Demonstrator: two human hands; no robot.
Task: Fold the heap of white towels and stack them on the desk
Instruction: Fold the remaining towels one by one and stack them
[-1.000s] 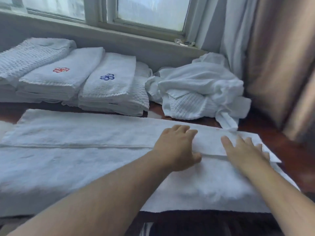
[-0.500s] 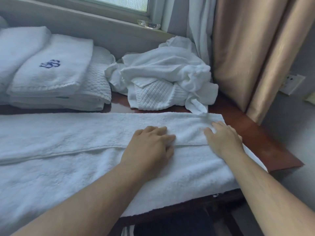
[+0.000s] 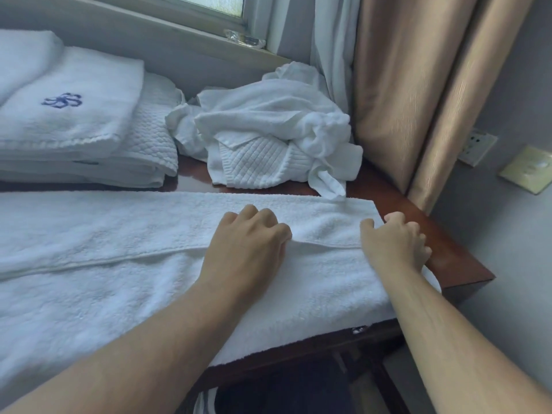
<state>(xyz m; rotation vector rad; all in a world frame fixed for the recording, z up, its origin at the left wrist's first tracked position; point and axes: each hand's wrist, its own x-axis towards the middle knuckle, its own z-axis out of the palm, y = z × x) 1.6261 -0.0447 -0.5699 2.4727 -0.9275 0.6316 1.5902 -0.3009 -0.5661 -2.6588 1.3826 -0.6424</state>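
Observation:
A large white towel [image 3: 119, 264] lies lengthwise across the brown desk [image 3: 454, 264], its far long edge folded toward me into a flap. My left hand [image 3: 248, 243] sits on that flap, fingers curled, with the thumb at the flap's edge, pinching it. At the towel's right end, my right hand [image 3: 394, 240] has its thumb on top and its fingers curled over the end edge, gripping it. Behind the towel lies the heap of crumpled white towels [image 3: 268, 130]. At the back left stands a stack of folded towels [image 3: 74, 121], the top one with a blue embroidered flower.
Beige and white curtains [image 3: 418, 85] hang at the desk's right back corner. A small glass object [image 3: 245, 41] sits on the window sill. Wall sockets [image 3: 478, 144] are on the grey wall to the right. The desk's right edge drops off just beyond my right hand.
Both hands lay flat on the towel before; now their fingers have curled and they hold its flap and right end. The view has swung to the right.

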